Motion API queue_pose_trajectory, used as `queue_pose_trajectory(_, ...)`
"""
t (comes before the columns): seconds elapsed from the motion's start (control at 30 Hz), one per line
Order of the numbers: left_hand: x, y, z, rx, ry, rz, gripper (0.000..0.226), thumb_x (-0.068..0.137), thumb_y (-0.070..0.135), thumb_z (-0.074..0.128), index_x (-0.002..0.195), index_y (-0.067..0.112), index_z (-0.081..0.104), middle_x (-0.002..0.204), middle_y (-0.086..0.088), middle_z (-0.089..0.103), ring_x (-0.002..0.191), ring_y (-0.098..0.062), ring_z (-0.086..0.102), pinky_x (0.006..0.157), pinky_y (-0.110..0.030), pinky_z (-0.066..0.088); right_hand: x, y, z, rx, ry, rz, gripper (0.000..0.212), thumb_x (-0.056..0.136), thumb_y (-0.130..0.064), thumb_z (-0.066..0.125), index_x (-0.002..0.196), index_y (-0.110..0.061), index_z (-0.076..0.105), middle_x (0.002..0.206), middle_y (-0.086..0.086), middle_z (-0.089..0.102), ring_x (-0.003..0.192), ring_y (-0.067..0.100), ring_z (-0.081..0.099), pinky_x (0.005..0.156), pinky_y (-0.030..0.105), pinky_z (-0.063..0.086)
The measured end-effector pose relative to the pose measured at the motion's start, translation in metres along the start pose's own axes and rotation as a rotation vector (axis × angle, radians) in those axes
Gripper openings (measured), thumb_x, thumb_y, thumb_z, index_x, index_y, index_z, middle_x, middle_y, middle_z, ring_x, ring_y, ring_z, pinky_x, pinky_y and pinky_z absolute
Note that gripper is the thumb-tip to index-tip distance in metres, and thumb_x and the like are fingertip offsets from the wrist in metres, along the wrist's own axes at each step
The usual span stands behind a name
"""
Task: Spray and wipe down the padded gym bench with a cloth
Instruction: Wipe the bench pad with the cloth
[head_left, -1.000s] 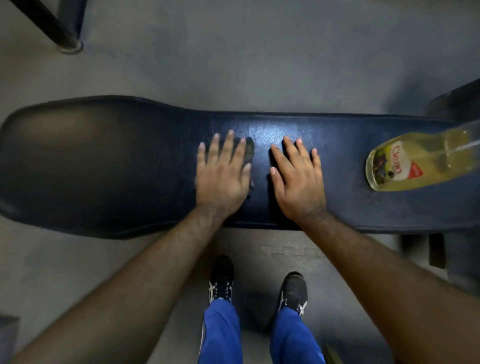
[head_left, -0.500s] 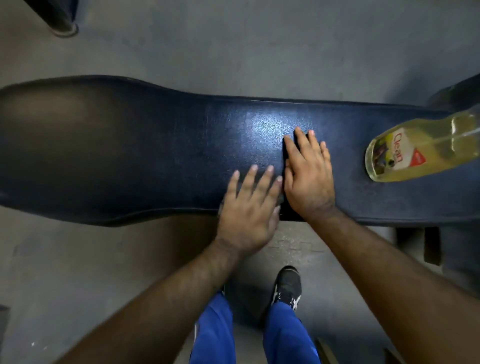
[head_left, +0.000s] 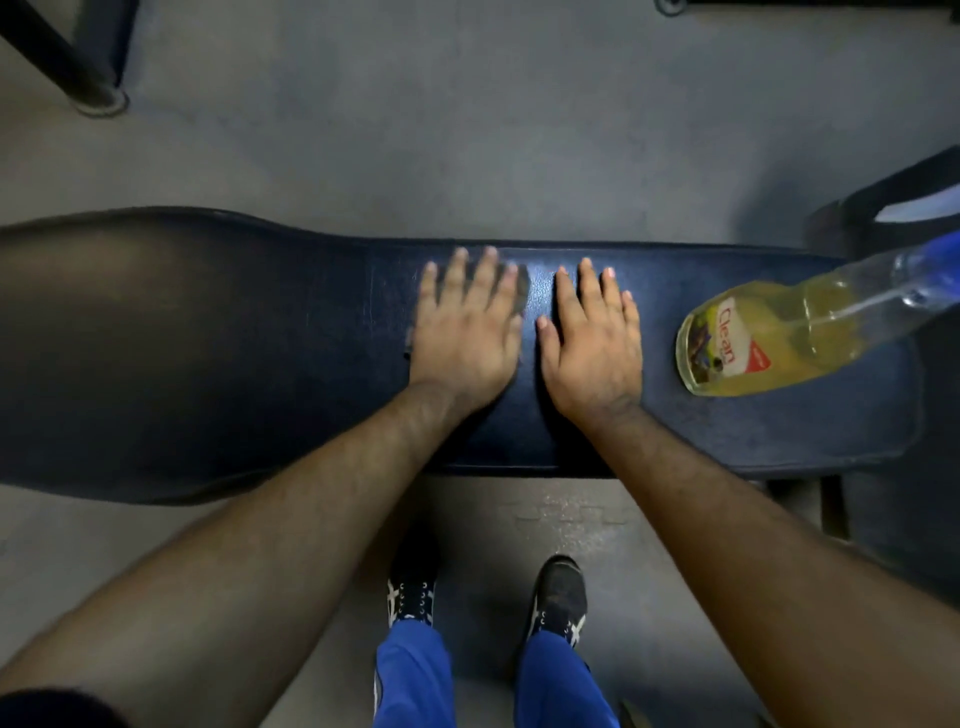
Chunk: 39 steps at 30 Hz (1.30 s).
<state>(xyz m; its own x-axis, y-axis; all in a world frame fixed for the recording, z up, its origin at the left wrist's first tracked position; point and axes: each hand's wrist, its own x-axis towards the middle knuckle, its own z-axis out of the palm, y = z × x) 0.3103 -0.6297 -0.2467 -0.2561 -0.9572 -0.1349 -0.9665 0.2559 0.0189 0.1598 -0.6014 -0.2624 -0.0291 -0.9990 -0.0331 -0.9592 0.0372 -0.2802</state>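
A dark blue padded bench (head_left: 208, 353) runs left to right across the view. My left hand (head_left: 465, 332) lies flat on its middle with straight fingers, pressing a dark cloth (head_left: 521, 291) of which only an edge shows by the fingertips; the hand is motion-blurred. My right hand (head_left: 592, 343) rests flat on the pad just to the right, fingers straight, holding nothing. A clear spray bottle (head_left: 769, 338) of yellow liquid with a "Clean" label lies on its side on the bench's right end, apart from both hands.
Grey floor lies all round the bench. A black metal leg with a round foot (head_left: 98, 98) stands at the upper left. Dark equipment (head_left: 904, 208) sits past the bench's right end. My two black shoes (head_left: 558, 597) stand below the near edge.
My left hand slid from the pad's near edge up and left across the bench with the cloth. My right hand stayed flat in about the same place.
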Motion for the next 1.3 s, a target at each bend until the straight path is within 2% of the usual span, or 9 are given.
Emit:
queue_pose_trajectory(0.07,0.003,-0.003,0.003,0.015,-0.009,0.118,0.062,0.095,0.045,0.025,0.149,0.018,0.039,0.157,-0.008,0.036,0.144,-0.034,0.03,0.118,-0.055,0.018,0.0,0.0,0.0,-0.008,-0.007,0.015,0.06,0.099,-0.04,0.029,0.152,-0.013,0.037,0.161,0.015,0.03,0.15,0.034,0.024,0.123,0.049,0.016)
queue_pose_trajectory(0.2,0.032,-0.001,-0.007,-0.01,0.01,-0.153,0.061,0.094,0.044,0.024,0.148,0.019,0.039,0.156,-0.008,0.036,0.144,-0.035,0.03,0.118,-0.056,0.016,0.0,-0.001,0.0,0.012,0.01,0.016,0.055,0.1,-0.035,0.035,0.15,-0.013,0.04,0.16,0.014,0.033,0.149,0.034,0.027,0.123,0.049,0.018)
queue_pose_trajectory(0.3,0.014,0.017,-0.001,-0.022,-0.015,-0.02,0.062,0.095,0.044,0.022,0.15,0.018,0.036,0.158,-0.008,0.033,0.146,-0.034,0.026,0.118,-0.057,0.015,0.001,0.0,0.0,0.012,0.005,0.018,0.054,0.1,-0.032,0.035,0.15,-0.012,0.041,0.159,0.014,0.034,0.149,0.033,0.027,0.123,0.049,0.019)
queue_pose_trajectory(0.67,0.014,0.016,-0.024,-0.045,-0.171,-0.033,0.064,0.101,0.051,0.024,0.155,0.018,0.019,0.164,-0.008,0.014,0.151,-0.029,0.008,0.122,-0.052,0.003,0.001,0.004,-0.016,0.214,-0.103,0.038,0.053,0.1,-0.031,0.044,0.151,-0.016,0.041,0.162,0.012,0.028,0.152,0.031,0.018,0.124,0.044,0.008)
queue_pose_trajectory(0.77,0.0,0.017,-0.041,-0.192,-0.128,-0.008,0.063,0.099,0.046,0.039,0.15,0.011,0.032,0.157,-0.013,0.033,0.147,-0.028,0.025,0.121,-0.045,0.017,-0.013,-0.002,-0.039,0.425,-0.14,0.11,0.048,0.1,-0.025,0.05,0.147,-0.016,0.047,0.16,0.012,0.034,0.149,0.027,0.029,0.122,0.038,0.019)
queue_pose_trajectory(0.9,-0.037,0.024,-0.073,-0.364,-0.104,-0.001,0.045,0.095,0.036,0.05,0.136,0.017,0.049,0.128,-0.01,0.06,0.12,-0.031,0.053,0.097,-0.041,0.042,-0.064,-0.01,-0.08,0.608,-0.06,0.343,0.034,0.09,-0.044,0.058,0.115,-0.026,0.072,0.104,-0.001,0.076,0.1,0.019,0.07,0.094,0.039,0.054)
queue_pose_trajectory(1.0,-0.052,0.035,-0.089,-0.421,-0.21,0.026,0.033,0.096,0.037,0.05,0.124,0.023,0.06,0.118,-0.003,0.067,0.112,-0.029,0.059,0.089,-0.036,0.047,-0.095,-0.003,-0.11,0.696,-0.05,0.49,0.037,0.081,-0.058,0.057,0.089,-0.026,0.074,0.075,-0.008,0.073,0.075,0.011,0.07,0.079,0.037,0.057)
queue_pose_trajectory(1.2,-0.06,0.068,-0.111,-0.49,-0.297,0.084,0.03,0.094,0.038,0.053,0.117,0.024,0.065,0.115,-0.002,0.07,0.11,-0.028,0.062,0.09,-0.035,0.051,-0.113,0.025,-0.164,0.724,0.243,0.701,0.031,0.081,-0.05,0.074,0.077,-0.02,0.065,0.066,-0.008,0.066,0.063,0.005,0.06,0.068,0.026,0.047)
queue_pose_trajectory(1.3,-0.053,0.085,-0.118,-0.506,-0.27,0.063,0.034,0.094,0.037,0.053,0.124,0.022,0.062,0.114,-0.002,0.07,0.11,-0.026,0.061,0.091,-0.034,0.05,-0.1,0.042,-0.175,0.727,0.398,0.689,0.044,0.075,-0.047,0.081,0.104,-0.021,0.062,0.099,-0.003,0.066,0.091,0.01,0.061,0.088,0.028,0.049)
